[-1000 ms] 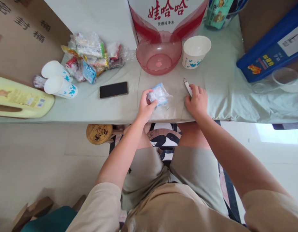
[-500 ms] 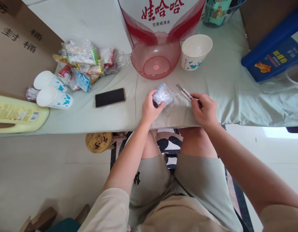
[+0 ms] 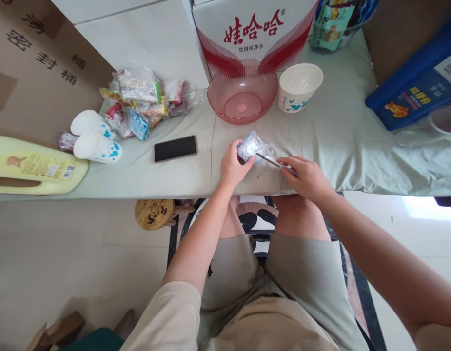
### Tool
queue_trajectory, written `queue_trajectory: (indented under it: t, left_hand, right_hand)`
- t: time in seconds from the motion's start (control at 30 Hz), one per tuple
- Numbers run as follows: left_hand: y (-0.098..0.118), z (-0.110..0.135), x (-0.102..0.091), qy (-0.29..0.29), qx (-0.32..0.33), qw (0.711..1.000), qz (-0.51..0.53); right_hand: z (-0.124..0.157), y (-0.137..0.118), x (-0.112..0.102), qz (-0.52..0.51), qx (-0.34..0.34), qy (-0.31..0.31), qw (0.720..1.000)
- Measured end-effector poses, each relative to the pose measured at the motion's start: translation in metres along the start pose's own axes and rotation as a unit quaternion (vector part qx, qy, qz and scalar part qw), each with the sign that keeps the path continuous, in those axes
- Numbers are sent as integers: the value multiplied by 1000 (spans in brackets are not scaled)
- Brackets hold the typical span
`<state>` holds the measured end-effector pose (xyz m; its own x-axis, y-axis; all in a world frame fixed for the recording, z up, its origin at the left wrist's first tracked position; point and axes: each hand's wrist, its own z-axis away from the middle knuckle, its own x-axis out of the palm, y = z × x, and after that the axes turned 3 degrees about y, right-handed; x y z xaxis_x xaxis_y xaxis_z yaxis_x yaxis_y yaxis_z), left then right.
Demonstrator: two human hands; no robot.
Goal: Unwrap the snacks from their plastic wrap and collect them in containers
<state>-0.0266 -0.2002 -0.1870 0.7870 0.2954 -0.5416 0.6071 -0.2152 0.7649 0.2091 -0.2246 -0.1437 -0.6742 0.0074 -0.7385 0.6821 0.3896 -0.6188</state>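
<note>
My left hand [image 3: 234, 164] is closed around the left side of a small blue-and-white packet [image 3: 252, 146] in clear plastic wrap, on the cloth near the table's front edge. In my right hand [image 3: 304, 175] is a slim utility knife [image 3: 275, 161], its blade pointing left. The blade tip lies at the packet's right side, by the loose wrap; whether it cuts in, I cannot tell. A thin dark strip [image 3: 261, 174] lies on the cloth just below the packet.
Behind my hands stand a pink ribbed bowl [image 3: 243, 119] and a paper cup [image 3: 300, 87]. To the left are a phone [image 3: 175, 148], a pile of wrapped snacks [image 3: 141, 97], two paper cups [image 3: 97, 146] and a yellow jug [image 3: 38, 163]. A blue container [image 3: 408, 83] stands at right.
The knife has come left, from beside the packet to its right side, and its blade has turned. My left hand keeps hold of the packet. The whole view has shifted slightly.
</note>
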Motion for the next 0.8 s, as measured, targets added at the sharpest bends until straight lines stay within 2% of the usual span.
queue_trajectory:
  t: [0.1,0.2,0.27,0.37,0.43,0.5,0.63,0.8]
  left_hand:
    - [-4,-1,0,35,33,999,-16]
    - [-8,-3,0,73,69,994,-31]
    - [-7,-3,0,63,91,993,-32]
    - [-4,-3,0,40,103,994,-25]
    - [-3,-2,-1,58,75,995,-16]
    - [-5,-2,-3,100,12,995,7]
    - [-11,-3,-7,169,-114,969,140]
    - [-1,-3,-11,152,-162,941,255]
  right_hand:
    - [5,15,-15,18,26,15,999]
    - [1,26,-18,58,50,74,994]
    - [-3,28,-13,97,53,103,989]
    - [-2,18,-3,132,32,109,985]
    - [2,7,4,128,8,101,987]
    - [6,-4,11,105,-18,81,991]
    - [4,-15,28,22,-48,49,997]
    - [-18,-21,54,-32,-67,33,997]
